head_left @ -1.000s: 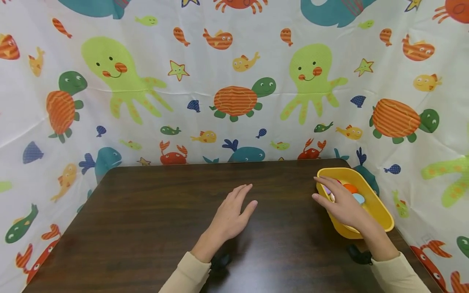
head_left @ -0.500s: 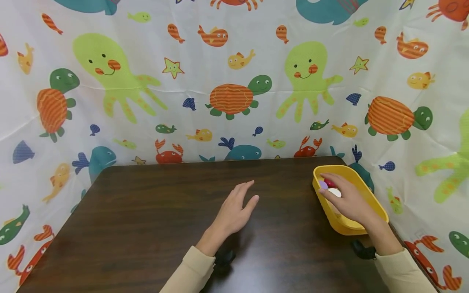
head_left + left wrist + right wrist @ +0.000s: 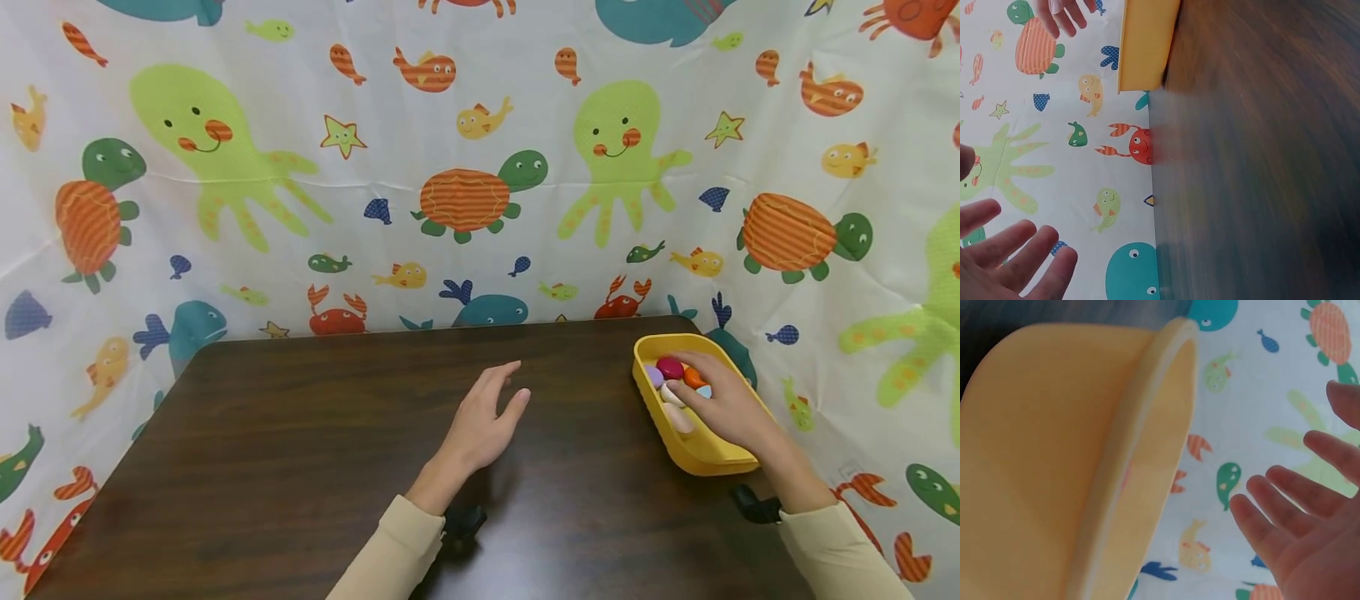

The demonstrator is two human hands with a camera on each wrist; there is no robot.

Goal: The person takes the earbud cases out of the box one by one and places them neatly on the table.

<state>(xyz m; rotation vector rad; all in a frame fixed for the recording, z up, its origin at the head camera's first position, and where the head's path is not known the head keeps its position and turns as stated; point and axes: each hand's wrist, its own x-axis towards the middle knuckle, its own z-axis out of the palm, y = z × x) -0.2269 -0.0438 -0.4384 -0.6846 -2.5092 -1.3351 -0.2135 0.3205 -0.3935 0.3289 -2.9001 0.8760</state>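
Left hand point(image 3: 480, 427), mine: fingers loosely extended, thumb apart, holding nothing, raised above the dark wooden table point(image 3: 300, 442). A black wrist strap point(image 3: 465, 521) sits at its wrist; a white cloth point(image 3: 285, 125) printed with sea animals hangs behind. Toward the table's right edge stands the yellow bin point(image 3: 708, 460), containing small rounded pieces: lilac point(image 3: 653, 377) at the left, magenta point(image 3: 670, 367), white point(image 3: 671, 393) and pale beige point(image 3: 678, 418) near it, orange point(image 3: 693, 378) and light blue point(image 3: 704, 391) farther right. Their exact kind I cannot tell. Right hand point(image 3: 726, 408), mine: above the bin, fingers spread and empty; the left wrist view shows it clear of the rim. I judge the step in hand to be a reach over these pieces, none yet gripped. A pick-up would call for lowering my right fingers inside the walls and pinching one piece, without tipping the bin.
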